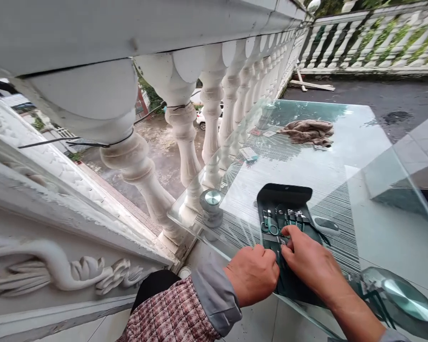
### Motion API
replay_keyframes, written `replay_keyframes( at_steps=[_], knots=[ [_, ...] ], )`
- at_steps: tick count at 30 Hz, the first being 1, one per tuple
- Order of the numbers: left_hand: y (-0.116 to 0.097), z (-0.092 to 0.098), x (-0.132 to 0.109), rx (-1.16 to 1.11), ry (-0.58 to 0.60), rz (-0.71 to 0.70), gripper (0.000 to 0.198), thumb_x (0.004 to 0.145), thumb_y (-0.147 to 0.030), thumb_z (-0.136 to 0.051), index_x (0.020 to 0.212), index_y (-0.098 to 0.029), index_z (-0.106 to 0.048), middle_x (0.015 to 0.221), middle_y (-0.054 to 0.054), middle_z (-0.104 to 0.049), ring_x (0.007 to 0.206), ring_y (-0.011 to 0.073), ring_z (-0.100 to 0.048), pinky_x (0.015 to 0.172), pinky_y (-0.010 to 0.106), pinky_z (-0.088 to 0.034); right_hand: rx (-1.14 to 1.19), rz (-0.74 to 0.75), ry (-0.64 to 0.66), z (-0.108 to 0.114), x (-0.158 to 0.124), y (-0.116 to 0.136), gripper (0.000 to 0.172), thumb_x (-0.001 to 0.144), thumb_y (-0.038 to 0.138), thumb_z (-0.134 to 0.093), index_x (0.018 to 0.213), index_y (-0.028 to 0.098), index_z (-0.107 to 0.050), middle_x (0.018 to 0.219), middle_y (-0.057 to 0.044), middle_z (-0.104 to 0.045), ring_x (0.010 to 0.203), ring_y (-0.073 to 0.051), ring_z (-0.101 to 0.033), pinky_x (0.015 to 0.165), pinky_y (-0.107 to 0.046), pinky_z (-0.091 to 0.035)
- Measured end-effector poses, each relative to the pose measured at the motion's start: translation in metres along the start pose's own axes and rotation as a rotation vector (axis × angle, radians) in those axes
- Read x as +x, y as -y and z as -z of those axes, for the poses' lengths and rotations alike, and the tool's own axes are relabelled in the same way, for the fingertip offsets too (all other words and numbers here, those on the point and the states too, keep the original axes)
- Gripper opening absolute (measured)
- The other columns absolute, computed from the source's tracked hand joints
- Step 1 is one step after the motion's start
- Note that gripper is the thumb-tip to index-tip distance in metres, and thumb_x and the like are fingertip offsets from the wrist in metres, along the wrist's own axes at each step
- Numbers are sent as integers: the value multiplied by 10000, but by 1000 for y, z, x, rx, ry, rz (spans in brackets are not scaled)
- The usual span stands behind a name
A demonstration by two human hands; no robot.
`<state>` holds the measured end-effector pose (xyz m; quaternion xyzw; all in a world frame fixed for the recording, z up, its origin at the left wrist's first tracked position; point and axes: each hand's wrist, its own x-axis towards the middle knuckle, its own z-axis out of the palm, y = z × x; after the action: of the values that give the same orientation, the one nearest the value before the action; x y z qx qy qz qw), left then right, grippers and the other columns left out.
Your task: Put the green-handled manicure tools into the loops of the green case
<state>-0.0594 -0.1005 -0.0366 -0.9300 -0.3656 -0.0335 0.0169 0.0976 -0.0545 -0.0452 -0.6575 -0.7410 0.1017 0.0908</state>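
Observation:
An unfolded black manicure case [284,191] lies on the glass table, with scissors [270,227], nail clippers [295,216] and other small metal tools in its upper half. My right hand [308,259] is over the middle of the case, thumb and forefinger pinched together at a small metal piece whose kind is not clear. Close beside it, my left hand [253,275] is closed in a loose fist at the case's left edge. Its fingertips are turned away, so what they grip is hidden. An oval white-and-grey item [327,225] sits right of the case.
The glass tabletop [369,190] stands on round metal-capped supports [212,199]. Farther back on it lie a crumpled brown cloth [306,132] and a small box [248,154]. A white balustrade [210,109] runs along the left, above a yard with a parked car.

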Motion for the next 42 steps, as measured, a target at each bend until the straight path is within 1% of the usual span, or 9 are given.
replay_keyframes(
  at_steps=[5,11,19,25,31,35,39,40,42],
  knots=[
    [-2,-2,-2,1,-22,11,184,890,-92,-346,794,-126,-500,780,71,-473,701,191,-498,490,287,-352,-31,-59,36,-1,1,4,260,744,196,-423,986,222,-514,735,-29,-647,599,-203,-588,523,-286,-327],
    [-2,-2,-2,-2,-33,-4,166,892,-99,-355,812,-122,-499,785,72,-478,703,186,-492,506,285,-357,-128,-26,18,3,-1,8,203,778,210,-434,960,208,-525,835,-69,-664,597,-193,-589,519,-285,-278],
    [2,-4,2,34,-1,0,134,878,-75,-382,818,-140,-483,795,56,-485,725,196,-491,525,300,-367,49,-166,25,11,3,18,273,734,133,-440,994,197,-493,681,3,-607,606,-153,-534,555,-255,-246],
    [3,-2,2,38,28,-16,119,864,-63,-407,826,-138,-491,806,52,-488,731,197,-492,521,296,-375,141,-204,-112,5,5,14,292,708,132,-463,990,201,-496,625,28,-567,565,-139,-489,543,-249,-230],
    [4,2,2,48,32,-20,120,874,-70,-412,834,-133,-505,809,52,-487,741,198,-493,529,299,-381,355,-243,-322,7,15,15,263,676,170,-499,936,205,-510,620,34,-585,584,-145,-528,591,-261,-318],
    [4,3,2,68,20,-32,102,862,-62,-434,843,-134,-505,809,46,-487,723,188,-485,529,294,-380,717,-345,-489,30,19,-9,311,633,260,-591,927,200,-510,650,30,-603,581,-132,-558,636,-280,-417],
    [7,1,4,96,-4,-31,132,824,-23,-450,800,-146,-492,783,38,-482,700,185,-480,538,290,-384,1021,-477,-601,62,6,-61,452,536,328,-687,922,194,-494,641,34,-592,540,-121,-540,530,-259,-440],
    [7,1,5,108,-1,-35,139,819,-16,-449,800,-146,-492,779,38,-483,691,184,-479,537,289,-383,1041,-508,-606,68,1,-74,468,515,326,-699,914,196,-492,635,38,-592,530,-118,-539,512,-252,-441],
    [8,-1,7,140,2,-52,165,803,9,-439,805,-147,-491,764,38,-486,663,180,-474,528,284,-376,994,-548,-501,72,-12,-96,455,507,323,-694,899,199,-498,614,41,-596,487,-114,-527,469,-244,-431]
  ],
)
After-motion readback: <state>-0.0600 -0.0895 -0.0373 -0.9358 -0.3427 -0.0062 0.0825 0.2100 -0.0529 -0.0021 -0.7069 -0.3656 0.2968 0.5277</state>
